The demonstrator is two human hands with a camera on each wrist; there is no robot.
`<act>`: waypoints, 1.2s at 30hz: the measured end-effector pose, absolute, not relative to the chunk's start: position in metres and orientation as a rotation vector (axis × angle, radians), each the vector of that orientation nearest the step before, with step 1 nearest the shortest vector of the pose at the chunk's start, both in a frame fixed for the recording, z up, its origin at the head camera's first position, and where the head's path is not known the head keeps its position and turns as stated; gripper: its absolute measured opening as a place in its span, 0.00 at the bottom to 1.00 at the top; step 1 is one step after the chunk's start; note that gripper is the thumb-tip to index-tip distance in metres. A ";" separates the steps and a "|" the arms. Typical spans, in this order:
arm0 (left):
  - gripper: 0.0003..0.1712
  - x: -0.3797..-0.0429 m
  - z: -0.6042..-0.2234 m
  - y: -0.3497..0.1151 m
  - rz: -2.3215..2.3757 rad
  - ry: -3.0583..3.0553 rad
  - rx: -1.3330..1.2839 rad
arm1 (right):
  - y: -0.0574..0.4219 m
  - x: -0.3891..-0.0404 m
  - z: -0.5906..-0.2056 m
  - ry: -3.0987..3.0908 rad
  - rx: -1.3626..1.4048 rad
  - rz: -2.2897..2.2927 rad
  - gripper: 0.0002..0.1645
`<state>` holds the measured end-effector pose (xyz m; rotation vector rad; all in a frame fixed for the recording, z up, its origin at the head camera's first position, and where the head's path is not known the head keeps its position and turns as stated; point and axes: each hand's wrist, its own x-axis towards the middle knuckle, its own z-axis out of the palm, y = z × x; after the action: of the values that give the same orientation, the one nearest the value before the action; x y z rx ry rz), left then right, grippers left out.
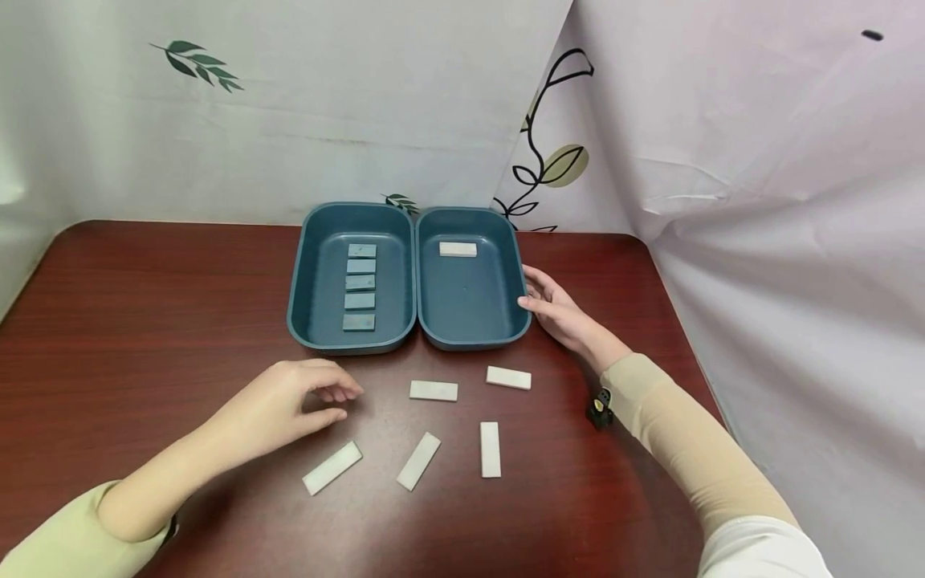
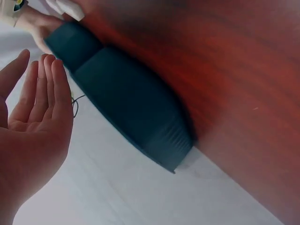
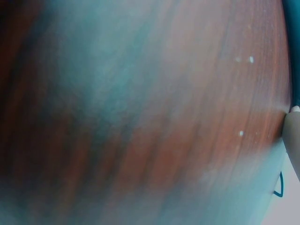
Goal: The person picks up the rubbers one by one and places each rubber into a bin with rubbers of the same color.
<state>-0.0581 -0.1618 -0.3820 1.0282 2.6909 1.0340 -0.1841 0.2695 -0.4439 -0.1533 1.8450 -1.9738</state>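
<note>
My left hand point(image 1: 296, 397) hovers over the table with nothing between its loosely bent fingers, just above a white rectangular block point(image 1: 332, 468). In the left wrist view the fingers point(image 2: 42, 89) of that hand stretch out, thumb apart. At the right tray point(image 1: 473, 321), dark blue with rounded corners, my right hand point(image 1: 560, 313) holds the outer side, its thumb over the rim and the other fingers against the outer wall. A single white block point(image 1: 458, 250) lies inside this tray, near its back. A fingertip point(image 3: 295, 109) meets the tray's edge in the right wrist view.
Touching the right tray is a matching left tray point(image 1: 311, 297) with a column of several blue-grey blocks point(image 1: 360, 282). More white blocks point(image 1: 433, 391) lie scattered in front of the trays on the red-brown table point(image 1: 144, 305). Pale patterned cloth point(image 1: 325, 104) hangs behind.
</note>
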 end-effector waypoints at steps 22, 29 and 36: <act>0.22 -0.033 -0.428 -0.190 1.118 2.509 0.929 | 0.268 -0.184 -0.443 1.841 -0.131 -1.978 0.44; 0.22 -0.027 -0.436 -0.188 1.183 2.511 0.946 | 0.269 -0.184 -0.443 1.836 -0.136 -1.988 0.44; 0.22 -0.021 -0.440 -0.186 1.166 2.565 0.962 | 0.268 -0.182 -0.440 1.841 -0.133 -1.988 0.44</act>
<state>-0.0208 -0.1864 -0.4402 0.9623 2.5648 1.1659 -0.1821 0.2678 -0.4400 -0.1330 1.8411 -1.9882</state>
